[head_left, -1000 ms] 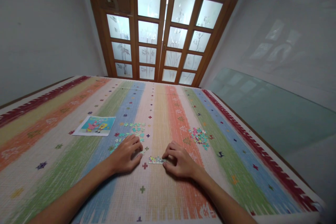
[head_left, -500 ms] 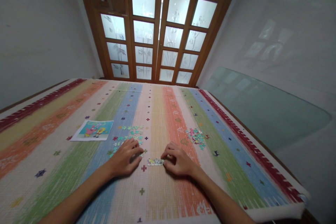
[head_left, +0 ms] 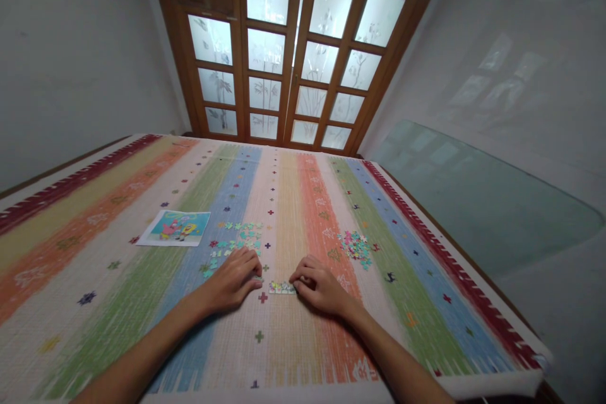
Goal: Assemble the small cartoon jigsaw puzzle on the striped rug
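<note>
A short strip of joined jigsaw pieces lies on the striped cloth between my hands. My right hand is closed at the strip's right end, thumb and forefinger pressed on it. Just left of the strip, my left hand pinches a small light jigsaw piece, mostly covered by the fingertips. Beyond my left hand, loose teal jigsaw pieces lie spread in rough rows, some hidden behind the hand. A heap of mixed pink and teal jigsaw pieces sits farther right, past my right hand.
A printed cartoon picture lies flat at the left. The striped cloth covers the whole table. Wooden doors with glass panes stand beyond its far edge, and a pale glass panel is along the right wall.
My left thumb and forefinger have closed together on a small piece; they were apart before. My right hand stays at the strip. The view has shifted slightly.
</note>
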Action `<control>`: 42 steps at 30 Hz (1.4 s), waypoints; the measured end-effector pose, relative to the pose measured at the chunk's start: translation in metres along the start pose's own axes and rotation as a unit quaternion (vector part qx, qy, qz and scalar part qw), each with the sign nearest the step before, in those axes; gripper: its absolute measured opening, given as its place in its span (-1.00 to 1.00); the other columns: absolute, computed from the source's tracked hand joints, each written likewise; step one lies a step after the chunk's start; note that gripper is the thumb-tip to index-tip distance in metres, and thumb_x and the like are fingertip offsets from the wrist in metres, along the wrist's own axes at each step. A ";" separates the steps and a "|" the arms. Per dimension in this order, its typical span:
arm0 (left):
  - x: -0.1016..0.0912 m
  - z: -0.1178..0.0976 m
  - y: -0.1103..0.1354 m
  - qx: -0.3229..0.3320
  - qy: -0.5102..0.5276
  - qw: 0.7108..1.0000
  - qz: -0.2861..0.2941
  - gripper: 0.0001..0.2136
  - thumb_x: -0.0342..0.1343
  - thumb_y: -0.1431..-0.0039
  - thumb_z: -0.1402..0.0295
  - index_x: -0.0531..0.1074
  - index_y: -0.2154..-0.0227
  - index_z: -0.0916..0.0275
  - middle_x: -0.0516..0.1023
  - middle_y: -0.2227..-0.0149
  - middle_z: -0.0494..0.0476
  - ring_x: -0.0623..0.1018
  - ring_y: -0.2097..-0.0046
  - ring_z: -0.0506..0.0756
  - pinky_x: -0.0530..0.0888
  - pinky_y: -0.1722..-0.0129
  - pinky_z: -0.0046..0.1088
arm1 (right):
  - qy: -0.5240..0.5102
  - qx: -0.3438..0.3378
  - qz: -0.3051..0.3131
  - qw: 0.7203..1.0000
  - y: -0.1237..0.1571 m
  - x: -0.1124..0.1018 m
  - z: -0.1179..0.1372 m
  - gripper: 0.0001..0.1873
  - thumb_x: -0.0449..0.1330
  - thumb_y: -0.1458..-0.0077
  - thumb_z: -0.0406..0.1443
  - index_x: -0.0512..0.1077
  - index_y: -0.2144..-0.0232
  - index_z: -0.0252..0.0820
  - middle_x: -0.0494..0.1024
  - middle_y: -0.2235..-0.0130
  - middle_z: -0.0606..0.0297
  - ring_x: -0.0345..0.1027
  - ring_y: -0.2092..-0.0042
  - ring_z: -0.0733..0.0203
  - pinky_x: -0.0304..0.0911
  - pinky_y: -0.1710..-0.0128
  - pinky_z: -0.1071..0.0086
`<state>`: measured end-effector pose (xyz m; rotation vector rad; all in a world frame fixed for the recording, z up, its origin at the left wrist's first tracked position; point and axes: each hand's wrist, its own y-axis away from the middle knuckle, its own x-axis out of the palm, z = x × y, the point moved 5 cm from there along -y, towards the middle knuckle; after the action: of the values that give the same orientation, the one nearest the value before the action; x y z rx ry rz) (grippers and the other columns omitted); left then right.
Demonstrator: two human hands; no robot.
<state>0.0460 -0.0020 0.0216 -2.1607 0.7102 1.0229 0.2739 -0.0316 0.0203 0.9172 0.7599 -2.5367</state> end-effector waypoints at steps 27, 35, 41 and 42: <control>0.022 -0.034 -0.005 0.051 -0.006 0.998 -0.028 -0.84 0.08 -0.39 0.33 0.55 0.20 0.21 0.51 0.23 0.18 0.44 0.16 0.16 0.38 0.09 -0.21 | 0.000 0.090 0.103 0.991 0.006 -0.033 -0.027 -0.83 0.19 -0.19 -0.45 0.58 0.29 -0.16 0.60 0.27 0.22 0.42 0.20 0.15 0.28 0.10 0.23; 0.016 -0.033 -0.003 0.059 -0.014 0.998 -0.026 -0.89 0.07 -0.34 0.37 0.48 0.26 0.22 0.51 0.24 0.18 0.42 0.16 0.18 0.36 0.08 -0.20 | 0.027 0.075 0.104 0.991 0.006 -0.031 -0.025 -0.79 0.17 -0.17 -0.48 0.59 0.31 -0.18 0.54 0.25 0.20 0.42 0.17 0.14 0.29 0.13 0.28; 0.017 -0.034 -0.003 0.073 -0.029 0.996 -0.029 -0.87 0.03 -0.37 0.37 0.46 0.26 0.23 0.49 0.27 0.17 0.42 0.18 0.17 0.35 0.11 -0.22 | 0.017 0.084 0.010 0.996 -0.013 -0.024 -0.024 -0.84 0.18 -0.29 -0.31 0.57 0.23 -0.21 0.53 0.27 0.20 0.39 0.23 0.16 0.29 0.17 0.29; 0.017 -0.034 -0.003 0.075 -0.030 0.996 -0.031 -0.87 0.03 -0.37 0.37 0.46 0.26 0.23 0.49 0.27 0.17 0.42 0.18 0.17 0.35 0.12 -0.22 | 0.024 0.086 -0.003 0.996 -0.021 -0.021 -0.023 -0.85 0.19 -0.29 -0.31 0.56 0.22 -0.22 0.54 0.27 0.20 0.39 0.23 0.17 0.29 0.17 0.29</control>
<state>0.0731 -0.0285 0.0251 -2.0013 0.6657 0.9671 0.2909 0.0011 0.0271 1.0338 0.5656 -2.6260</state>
